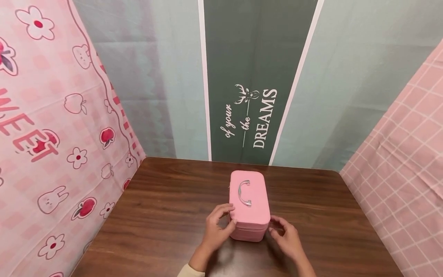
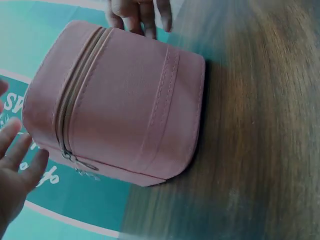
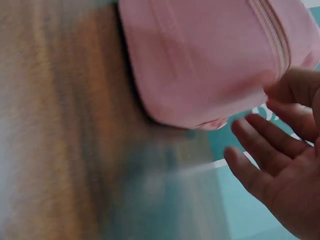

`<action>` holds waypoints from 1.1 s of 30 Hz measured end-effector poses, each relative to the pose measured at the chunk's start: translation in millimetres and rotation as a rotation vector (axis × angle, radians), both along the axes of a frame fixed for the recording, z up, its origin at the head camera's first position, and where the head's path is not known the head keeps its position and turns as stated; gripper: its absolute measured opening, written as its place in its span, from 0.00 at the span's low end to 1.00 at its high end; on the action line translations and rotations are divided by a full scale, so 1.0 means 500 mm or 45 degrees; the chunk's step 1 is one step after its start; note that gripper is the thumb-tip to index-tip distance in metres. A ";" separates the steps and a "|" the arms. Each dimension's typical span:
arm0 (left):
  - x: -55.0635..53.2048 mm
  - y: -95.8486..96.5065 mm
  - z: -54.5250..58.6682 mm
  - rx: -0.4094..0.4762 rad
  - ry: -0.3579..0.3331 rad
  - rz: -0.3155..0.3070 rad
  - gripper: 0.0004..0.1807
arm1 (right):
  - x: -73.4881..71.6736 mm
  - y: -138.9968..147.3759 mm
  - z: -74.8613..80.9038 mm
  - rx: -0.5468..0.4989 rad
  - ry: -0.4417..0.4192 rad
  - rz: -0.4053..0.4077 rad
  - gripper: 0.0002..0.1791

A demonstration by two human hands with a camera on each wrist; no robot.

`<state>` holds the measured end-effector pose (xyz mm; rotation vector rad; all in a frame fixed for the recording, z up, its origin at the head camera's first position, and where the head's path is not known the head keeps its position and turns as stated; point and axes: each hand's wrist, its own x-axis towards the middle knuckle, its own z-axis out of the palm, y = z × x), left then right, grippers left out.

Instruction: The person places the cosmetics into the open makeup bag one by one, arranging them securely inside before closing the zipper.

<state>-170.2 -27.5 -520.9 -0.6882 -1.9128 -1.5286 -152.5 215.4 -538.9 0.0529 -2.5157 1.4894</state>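
A pink zippered vanity case [image 1: 250, 196] with a silver handle [image 1: 244, 193] on its lid stands upright on the wooden table. My left hand [image 1: 218, 229] is at its near left side, fingertips right at the lid's edge. In the left wrist view, those fingers are spread loosely beside the case, near a zipper pull [image 2: 81, 162] hanging at the closed zipper [image 2: 75, 95]. On the opposite side is my right hand [image 1: 286, 236], its fingers loosely bent. The right wrist view has its thumb [image 3: 295, 86] close to the case's zipper, and no object shows in its palm.
The brown wooden table [image 1: 166, 215] reaches back to a green and grey curtain [image 1: 235, 57] with white lettering. A pink patterned cloth [image 1: 55, 134] hangs along the left side, and a pink checked cloth [image 1: 408, 154] along the right.
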 end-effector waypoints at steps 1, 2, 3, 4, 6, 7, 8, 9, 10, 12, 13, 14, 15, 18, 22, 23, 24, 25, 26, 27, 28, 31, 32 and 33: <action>0.000 -0.002 -0.002 0.026 -0.038 0.023 0.16 | 0.000 -0.003 0.007 0.049 0.056 -0.030 0.18; 0.000 -0.004 -0.004 0.045 -0.076 0.052 0.15 | -0.001 -0.006 0.014 0.072 0.115 -0.062 0.18; -0.001 -0.005 -0.007 0.057 -0.110 0.082 0.15 | -0.003 -0.009 0.022 0.081 0.171 -0.095 0.19; -0.003 -0.006 -0.010 0.072 -0.149 0.102 0.14 | -0.004 -0.013 0.030 0.072 0.231 -0.130 0.18; -0.008 -0.008 -0.015 0.096 -0.238 0.125 0.14 | -0.011 -0.021 0.046 0.028 0.351 -0.173 0.17; -0.011 -0.009 -0.018 0.096 -0.281 0.127 0.15 | -0.017 -0.026 0.053 0.009 0.405 -0.181 0.16; -0.014 -0.011 -0.019 0.096 -0.331 0.123 0.16 | -0.024 -0.031 0.061 -0.002 0.454 -0.175 0.15; -0.017 -0.013 -0.021 0.088 -0.383 0.118 0.18 | -0.031 -0.036 0.068 0.002 0.498 -0.162 0.14; -0.020 -0.014 -0.024 0.067 -0.426 0.110 0.19 | -0.040 -0.041 0.075 0.008 0.540 -0.136 0.14; -0.025 -0.018 -0.029 0.029 -0.513 0.079 0.21 | -0.059 -0.051 0.086 0.060 0.610 -0.067 0.16; -0.027 -0.019 -0.032 0.006 -0.542 0.060 0.22 | -0.068 -0.057 0.091 0.094 0.631 -0.027 0.16; -0.029 -0.021 -0.035 -0.008 -0.571 0.039 0.23 | -0.076 -0.062 0.095 0.128 0.644 0.020 0.17; -0.030 -0.022 -0.037 -0.016 -0.595 0.019 0.23 | -0.084 -0.068 0.099 0.158 0.646 0.069 0.19; -0.031 -0.022 -0.042 -0.024 -0.639 -0.018 0.20 | -0.103 -0.086 0.106 0.270 0.585 0.203 0.21; -0.031 -0.022 -0.042 -0.039 -0.674 0.013 0.14 | -0.121 -0.106 0.108 0.436 0.460 0.290 0.19; -0.030 -0.022 -0.041 -0.045 -0.679 0.029 0.13 | -0.124 -0.109 0.108 0.463 0.435 0.294 0.17; -0.031 -0.021 -0.040 -0.053 -0.679 0.045 0.13 | -0.125 -0.111 0.108 0.485 0.419 0.291 0.16; -0.031 -0.021 -0.039 -0.060 -0.680 0.063 0.12 | -0.126 -0.112 0.107 0.491 0.412 0.287 0.15; -0.031 -0.021 -0.038 -0.074 -0.673 0.084 0.12 | -0.126 -0.113 0.108 0.485 0.399 0.282 0.14; -0.032 -0.021 -0.036 -0.094 -0.661 0.105 0.11 | -0.127 -0.114 0.107 0.483 0.395 0.278 0.14; -0.032 -0.022 -0.034 -0.127 -0.642 0.124 0.11 | -0.127 -0.114 0.106 0.479 0.396 0.276 0.13; -0.031 -0.023 -0.027 -0.303 -0.570 0.189 0.09 | -0.126 -0.114 0.106 0.448 0.373 0.270 0.13; -0.030 -0.024 -0.024 -0.387 -0.531 0.210 0.08 | -0.126 -0.114 0.106 0.438 0.365 0.266 0.13; -0.028 -0.024 -0.022 -0.472 -0.494 0.229 0.06 | -0.125 -0.113 0.106 0.433 0.360 0.261 0.12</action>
